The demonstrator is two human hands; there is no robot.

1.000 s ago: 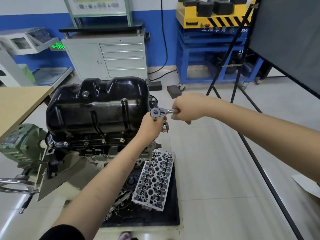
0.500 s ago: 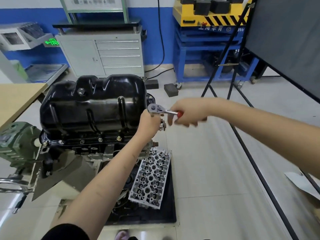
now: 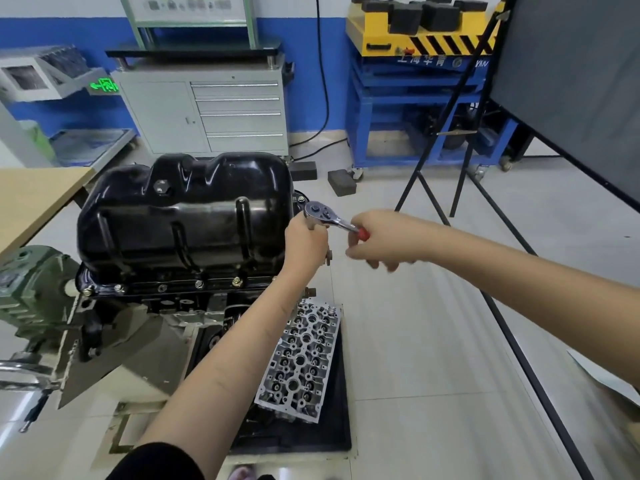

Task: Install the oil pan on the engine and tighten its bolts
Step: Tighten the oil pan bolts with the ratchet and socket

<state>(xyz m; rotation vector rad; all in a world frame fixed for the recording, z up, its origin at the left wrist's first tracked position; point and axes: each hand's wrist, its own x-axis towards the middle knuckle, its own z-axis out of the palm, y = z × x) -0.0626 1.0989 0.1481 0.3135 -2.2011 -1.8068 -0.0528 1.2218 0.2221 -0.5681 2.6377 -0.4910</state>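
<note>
A glossy black oil pan (image 3: pixel 187 216) sits upside-up on the engine block (image 3: pixel 180 299), which is held on a stand. Several bolts (image 3: pixel 237 280) line the pan's near flange. A ratchet wrench (image 3: pixel 323 216) with a chrome head and red handle stands at the pan's right end. My left hand (image 3: pixel 306 242) grips the socket shaft under the ratchet head. My right hand (image 3: pixel 377 239) holds the red handle, its fingers blurred and partly loosened. The bolt under the socket is hidden by my left hand.
A cylinder head (image 3: pixel 299 358) lies on a black tray (image 3: pixel 341 427) on the floor below my left arm. A wooden table (image 3: pixel 31 195) stands left, a grey drawer cabinet (image 3: pixel 221 112) behind, a blue and yellow lift (image 3: pixel 415 81) at back right, a black board on an easel (image 3: pixel 568 84) right.
The ratchet handle has swung toward me and to the right. My right hand slid back along it, exposing the red grip. My left hand stayed under the ratchet head.
</note>
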